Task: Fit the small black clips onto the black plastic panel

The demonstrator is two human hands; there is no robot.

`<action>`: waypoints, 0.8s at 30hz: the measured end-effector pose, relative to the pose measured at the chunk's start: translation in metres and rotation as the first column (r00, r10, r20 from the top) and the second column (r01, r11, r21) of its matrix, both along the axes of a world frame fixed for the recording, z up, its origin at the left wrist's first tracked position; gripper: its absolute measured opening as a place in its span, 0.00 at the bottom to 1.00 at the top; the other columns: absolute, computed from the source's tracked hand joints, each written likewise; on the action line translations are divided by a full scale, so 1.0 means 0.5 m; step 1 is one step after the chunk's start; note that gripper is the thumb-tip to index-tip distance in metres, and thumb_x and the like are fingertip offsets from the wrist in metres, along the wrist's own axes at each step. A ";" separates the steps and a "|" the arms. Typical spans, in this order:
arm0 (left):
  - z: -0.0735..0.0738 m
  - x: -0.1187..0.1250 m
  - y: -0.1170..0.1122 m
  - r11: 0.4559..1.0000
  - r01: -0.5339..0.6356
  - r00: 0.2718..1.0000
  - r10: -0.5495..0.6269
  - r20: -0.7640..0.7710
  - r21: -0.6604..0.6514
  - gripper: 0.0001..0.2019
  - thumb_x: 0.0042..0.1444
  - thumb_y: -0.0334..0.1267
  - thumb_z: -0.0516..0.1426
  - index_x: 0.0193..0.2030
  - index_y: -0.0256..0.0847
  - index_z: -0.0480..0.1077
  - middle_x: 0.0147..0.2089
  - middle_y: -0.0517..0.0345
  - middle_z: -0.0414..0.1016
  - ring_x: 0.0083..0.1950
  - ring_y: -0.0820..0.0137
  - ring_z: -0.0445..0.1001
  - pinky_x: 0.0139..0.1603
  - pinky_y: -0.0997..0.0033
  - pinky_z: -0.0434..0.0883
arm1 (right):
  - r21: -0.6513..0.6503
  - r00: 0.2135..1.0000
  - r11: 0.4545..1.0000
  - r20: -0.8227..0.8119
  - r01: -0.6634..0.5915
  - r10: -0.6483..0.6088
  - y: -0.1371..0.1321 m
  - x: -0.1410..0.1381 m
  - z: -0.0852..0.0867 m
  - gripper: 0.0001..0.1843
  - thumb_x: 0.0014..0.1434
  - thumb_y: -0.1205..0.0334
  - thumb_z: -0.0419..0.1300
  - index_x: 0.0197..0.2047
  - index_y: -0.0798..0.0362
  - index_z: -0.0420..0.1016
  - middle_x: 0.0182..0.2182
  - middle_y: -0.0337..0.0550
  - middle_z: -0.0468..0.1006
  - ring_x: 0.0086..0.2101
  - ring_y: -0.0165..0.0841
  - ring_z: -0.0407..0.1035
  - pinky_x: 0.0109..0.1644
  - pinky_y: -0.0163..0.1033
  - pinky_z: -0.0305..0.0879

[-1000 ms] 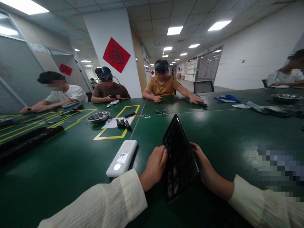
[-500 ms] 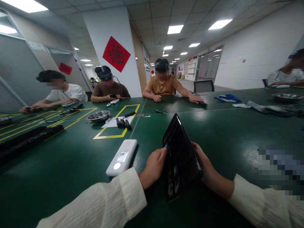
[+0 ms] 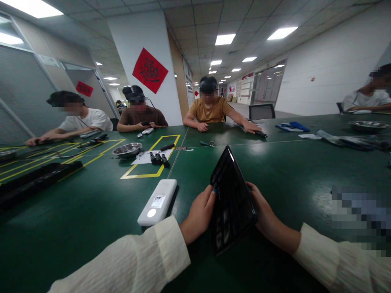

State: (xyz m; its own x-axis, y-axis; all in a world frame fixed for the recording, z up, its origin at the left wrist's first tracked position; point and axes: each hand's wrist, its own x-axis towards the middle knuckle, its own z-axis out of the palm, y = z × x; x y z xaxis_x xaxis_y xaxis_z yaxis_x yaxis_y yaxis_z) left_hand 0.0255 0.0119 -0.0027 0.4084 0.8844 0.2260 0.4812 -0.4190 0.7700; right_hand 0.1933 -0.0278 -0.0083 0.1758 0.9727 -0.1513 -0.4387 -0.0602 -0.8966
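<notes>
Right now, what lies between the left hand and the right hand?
In the head view, a glossy dark panel is between the left hand and the right hand, tilted, with both holding it.

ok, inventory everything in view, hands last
flat panel: 1, black, between both hands
oblong device: 1, white, left of panel
bowls: 2+, silver, left and far right
small parts: several, black, left
tape: several strips, yellow, left
tray: 1, black, left
blue item: 1, blue, far right
table: 1, green, underneath
co-workers: 4+, mixed clothing, around table
signs: 2+, red, pillar and left
left hand: 1, cream sleeve, panel's left
right hand: 1, cream sleeve, panel's right
</notes>
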 end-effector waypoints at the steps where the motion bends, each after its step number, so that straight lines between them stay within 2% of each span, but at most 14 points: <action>1: 0.000 0.000 0.001 1.000 0.002 1.000 -0.002 0.001 -0.004 0.12 0.62 0.42 0.40 0.31 0.42 0.58 0.34 0.58 0.67 0.35 0.69 0.66 0.38 0.70 0.65 | 0.002 1.000 1.000 -0.001 -0.003 0.003 0.000 0.000 0.000 0.22 0.46 0.53 0.58 0.45 0.47 0.60 0.23 0.33 0.68 0.22 0.31 0.62 0.26 0.37 0.54; 6: -0.010 -0.002 0.010 1.000 -0.001 1.000 0.000 -0.011 -0.030 0.16 0.61 0.46 0.41 0.31 0.40 0.60 0.31 0.58 0.68 0.34 0.68 0.66 0.35 0.70 0.65 | -0.027 1.000 1.000 0.004 0.003 -0.003 -0.003 -0.001 0.007 0.24 0.44 0.52 0.58 0.45 0.47 0.60 0.23 0.33 0.68 0.23 0.33 0.63 0.26 0.37 0.55; 13: -0.013 -0.002 0.013 0.986 0.030 0.996 -0.016 0.088 -0.162 0.21 0.60 0.49 0.40 0.32 0.38 0.65 0.32 0.56 0.70 0.36 0.66 0.68 0.37 0.70 0.66 | -0.029 0.999 0.999 0.020 0.035 -0.035 -0.006 -0.003 0.017 0.21 0.42 0.53 0.59 0.41 0.47 0.63 0.25 0.35 0.70 0.30 0.37 0.67 0.30 0.39 0.59; 20: -0.003 -0.003 0.007 0.990 -0.007 1.000 0.010 0.015 -0.141 0.14 0.58 0.44 0.43 0.28 0.40 0.61 0.31 0.58 0.68 0.35 0.67 0.66 0.37 0.69 0.64 | -0.020 1.000 1.000 0.013 0.024 -0.024 -0.004 -0.002 0.009 0.19 0.44 0.53 0.58 0.41 0.47 0.64 0.23 0.34 0.68 0.26 0.35 0.64 0.31 0.39 0.59; 24: -0.003 -0.003 0.003 0.997 -0.031 0.999 0.033 0.026 -0.066 0.11 0.60 0.44 0.42 0.33 0.42 0.58 0.30 0.61 0.65 0.33 0.70 0.65 0.35 0.72 0.63 | -0.017 0.999 0.999 -0.017 0.027 -0.027 0.001 -0.002 0.003 0.20 0.45 0.54 0.58 0.42 0.47 0.63 0.22 0.34 0.68 0.26 0.34 0.65 0.31 0.40 0.60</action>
State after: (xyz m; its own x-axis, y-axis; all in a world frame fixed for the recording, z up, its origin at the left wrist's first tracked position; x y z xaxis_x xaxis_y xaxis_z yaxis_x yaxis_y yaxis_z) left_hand 0.0239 0.0136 -0.0041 0.3741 0.9102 0.1776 0.4719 -0.3517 0.8085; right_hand 0.1925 -0.0275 -0.0067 0.1989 0.9650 -0.1712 -0.4557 -0.0635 -0.8879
